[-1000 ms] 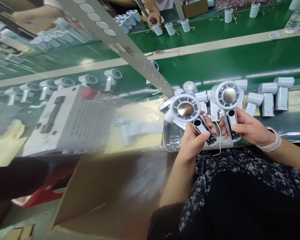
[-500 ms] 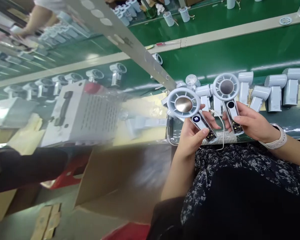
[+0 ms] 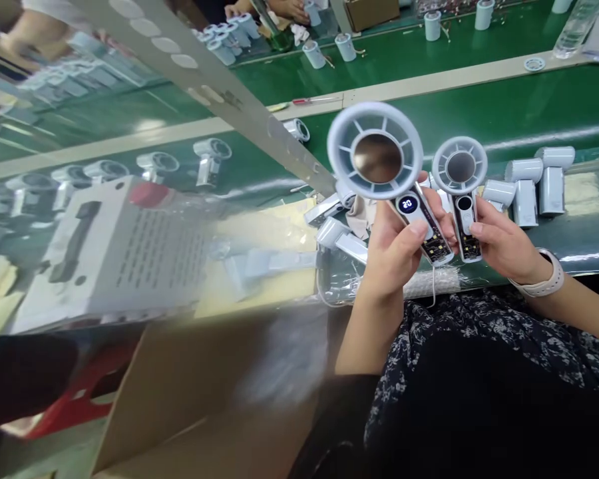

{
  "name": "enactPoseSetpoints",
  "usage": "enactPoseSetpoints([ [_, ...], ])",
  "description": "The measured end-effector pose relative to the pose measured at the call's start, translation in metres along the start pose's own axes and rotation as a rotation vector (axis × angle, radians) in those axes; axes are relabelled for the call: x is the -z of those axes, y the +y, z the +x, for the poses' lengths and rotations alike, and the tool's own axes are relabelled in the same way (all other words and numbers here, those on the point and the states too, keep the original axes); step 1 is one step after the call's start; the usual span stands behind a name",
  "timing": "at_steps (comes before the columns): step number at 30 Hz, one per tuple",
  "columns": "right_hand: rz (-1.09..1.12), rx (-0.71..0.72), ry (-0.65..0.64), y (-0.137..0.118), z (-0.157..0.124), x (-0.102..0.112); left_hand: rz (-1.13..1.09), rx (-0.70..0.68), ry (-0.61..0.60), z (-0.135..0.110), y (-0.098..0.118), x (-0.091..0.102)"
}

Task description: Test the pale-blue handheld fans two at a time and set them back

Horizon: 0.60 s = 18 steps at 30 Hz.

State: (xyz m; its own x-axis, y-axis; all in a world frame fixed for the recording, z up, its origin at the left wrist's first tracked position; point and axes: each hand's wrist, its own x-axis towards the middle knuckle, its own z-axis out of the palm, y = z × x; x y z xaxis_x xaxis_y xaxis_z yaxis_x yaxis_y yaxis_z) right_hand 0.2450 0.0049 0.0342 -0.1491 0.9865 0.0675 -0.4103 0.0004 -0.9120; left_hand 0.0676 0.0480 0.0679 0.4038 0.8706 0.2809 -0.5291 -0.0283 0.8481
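A pale grey handheld ring fan (image 3: 377, 158) with a mirrored bronze disc and a lit "20" display stands upright in the left hand (image 3: 392, 249), fingers and thumb closed around its handle. A second pale grey ring fan (image 3: 459, 166), its round display window dark, is grasped the same way in the right hand (image 3: 504, 243), with a white watch strap (image 3: 542, 281) at the wrist. Both are raised above a clear plastic sheet (image 3: 339, 286), an exposed circuit board (image 3: 436, 249) showing on the left-held handle. Grey fan housings (image 3: 524, 203) stand at 3 o'clock on the green bench (image 3: 504, 113); a red-handled screwdriver (image 3: 304, 101) lies at 11 o'clock.
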Motion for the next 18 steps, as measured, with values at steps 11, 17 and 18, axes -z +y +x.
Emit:
enactPoseSetpoints([
  [11, 0.126, -0.125, -0.056, 0.010, -0.002, 0.003, 0.204, -0.026, 0.013, -0.032, 0.011, 0.043],
  [17, 0.211, -0.202, -0.116, 0.019, 0.006, -0.005, 0.293, 0.136, 0.154, -0.080, 0.010, 0.051],
  [18, 0.227, -0.211, -0.119, 0.021, 0.007, -0.006, 0.290, 0.150, 0.176, -0.084, 0.009, 0.048],
])
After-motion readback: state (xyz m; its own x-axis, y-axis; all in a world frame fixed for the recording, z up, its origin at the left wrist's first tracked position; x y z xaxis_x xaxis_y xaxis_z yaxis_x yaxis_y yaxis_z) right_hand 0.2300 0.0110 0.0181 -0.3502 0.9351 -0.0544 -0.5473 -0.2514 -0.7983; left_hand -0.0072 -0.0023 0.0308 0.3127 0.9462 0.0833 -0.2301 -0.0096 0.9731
